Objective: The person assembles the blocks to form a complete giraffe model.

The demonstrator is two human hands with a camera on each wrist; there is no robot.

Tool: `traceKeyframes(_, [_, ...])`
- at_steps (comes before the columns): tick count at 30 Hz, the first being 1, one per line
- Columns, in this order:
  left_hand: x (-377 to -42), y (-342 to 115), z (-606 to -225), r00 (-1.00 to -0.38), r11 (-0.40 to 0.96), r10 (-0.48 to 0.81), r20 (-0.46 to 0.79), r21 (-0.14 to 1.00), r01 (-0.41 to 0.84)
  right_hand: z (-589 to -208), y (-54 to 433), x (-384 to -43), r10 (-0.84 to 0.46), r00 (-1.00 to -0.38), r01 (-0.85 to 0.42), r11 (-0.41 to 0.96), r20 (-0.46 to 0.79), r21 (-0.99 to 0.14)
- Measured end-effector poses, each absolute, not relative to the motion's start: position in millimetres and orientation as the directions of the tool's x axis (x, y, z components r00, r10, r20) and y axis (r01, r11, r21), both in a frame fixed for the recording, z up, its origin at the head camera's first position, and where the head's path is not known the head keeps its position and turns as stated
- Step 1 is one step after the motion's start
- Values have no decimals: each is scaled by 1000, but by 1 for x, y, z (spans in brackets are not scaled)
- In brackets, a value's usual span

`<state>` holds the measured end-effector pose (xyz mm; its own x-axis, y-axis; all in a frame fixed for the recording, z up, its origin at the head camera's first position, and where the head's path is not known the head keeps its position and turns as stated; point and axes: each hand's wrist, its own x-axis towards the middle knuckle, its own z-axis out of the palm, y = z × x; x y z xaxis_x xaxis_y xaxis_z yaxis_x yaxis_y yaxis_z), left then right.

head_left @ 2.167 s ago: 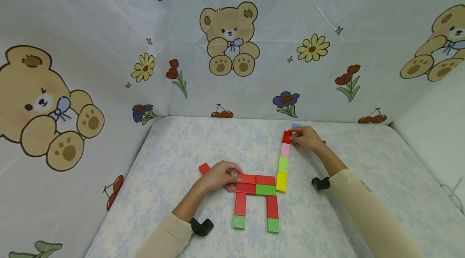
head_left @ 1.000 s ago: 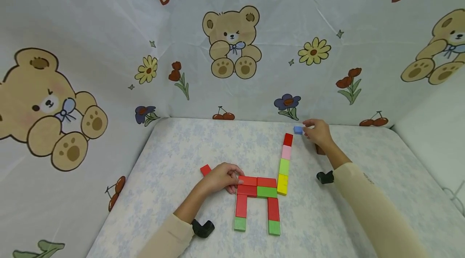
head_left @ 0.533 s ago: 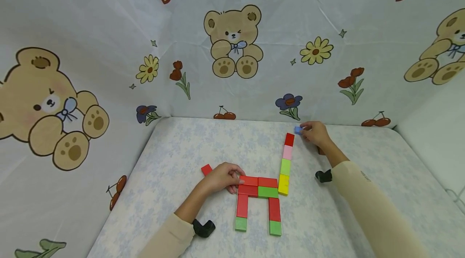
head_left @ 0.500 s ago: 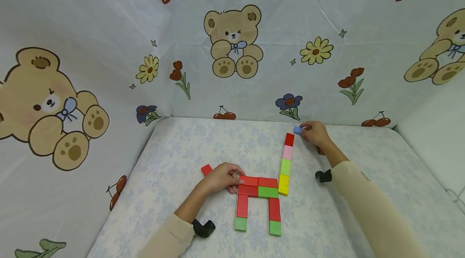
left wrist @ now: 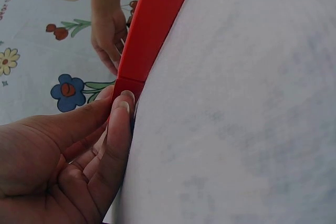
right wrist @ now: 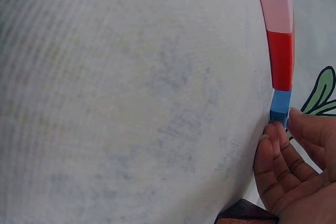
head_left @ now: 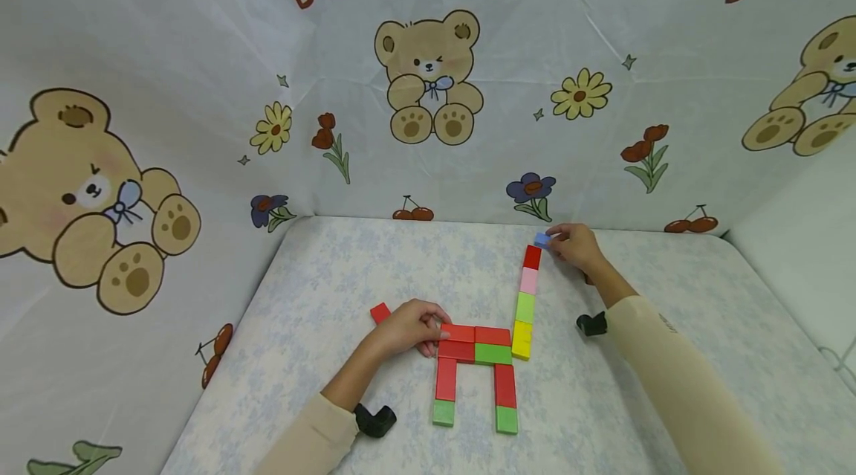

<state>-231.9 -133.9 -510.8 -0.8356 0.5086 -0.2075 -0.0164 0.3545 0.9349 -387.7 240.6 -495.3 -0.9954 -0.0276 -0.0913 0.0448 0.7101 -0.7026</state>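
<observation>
At the table's far side my right hand [head_left: 578,246] pinches a small blue block [head_left: 542,240] between thumb and fingertips. The blue block sits by the top end of the dark red block [head_left: 531,257]; in the right wrist view that blue block [right wrist: 280,102] lines up against the red one [right wrist: 281,60]. Below run a pink block [head_left: 528,280], a light green block [head_left: 524,307] and yellow blocks [head_left: 521,341]. My left hand [head_left: 409,328] pinches the left end of a red block [head_left: 458,333] in the upper row; the left wrist view shows its fingertips [left wrist: 123,103] on that end.
Under the row lie a red block [head_left: 456,351] and a green block [head_left: 493,354], with two red-and-green legs [head_left: 446,378] below. Another red block [head_left: 380,312] pokes out behind my left hand. A brown block [right wrist: 247,213] lies near my right wrist. A bear-print cloth [head_left: 348,185] backs the table.
My right hand has left the dark red block, reached to the blue block and slid it left to the red block's top end. The left hand stays in place.
</observation>
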Motion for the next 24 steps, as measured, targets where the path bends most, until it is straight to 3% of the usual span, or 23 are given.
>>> traceKeyframes(24, [-231, -134, -510, -838, 360, 507, -201, 933, -6, -502, 236, -388, -19, -999, 19, 709, -46, -705])
